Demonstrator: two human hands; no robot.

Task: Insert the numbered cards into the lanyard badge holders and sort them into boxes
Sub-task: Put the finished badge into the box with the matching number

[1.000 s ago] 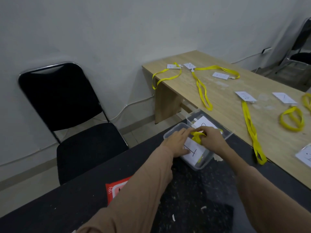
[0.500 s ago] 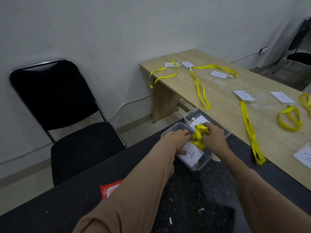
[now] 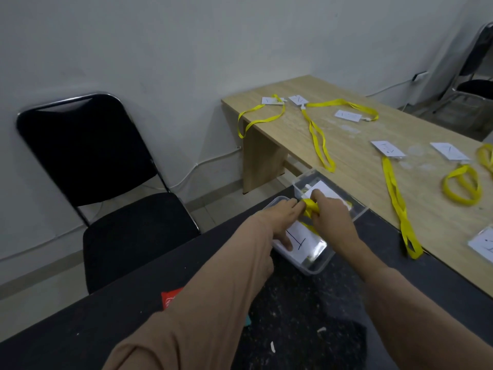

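Dark worktop [image 3: 133, 324]: nearest me, black and speckled; my sleeves cross it and a red packet [image 3: 170, 299] peeks out beside the left sleeve.
Near box [image 3: 317, 265]: clear plastic, on the far edge of the dark worktop; a badge holder [image 3: 301, 240] with a card marked 1 lies flat inside it.
Left hand [image 3: 282, 218]: I rest it over the box, fingers [image 3: 296, 206] stretched out towards the bundled strap; whether they pinch it I cannot tell.
Right hand [image 3: 333, 217]: fingers curled tight around the yellow lanyard [image 3: 310, 206], bunched just above the card.
Second box [image 3: 354, 208]: touching the first, just beyond; it holds another white card.
Risk: I judge the bundled strap may spring loose when I let go and spill over the rim, or hook my fingers and drag the badge out; a nudge could slide the light box off the edge.
Wooden worktop [image 3: 354, 156]: further off, several more badges with yellow lanyards lie spread out, not yet sorted.
Chair [image 3: 106, 182]: black, against the wall at left.
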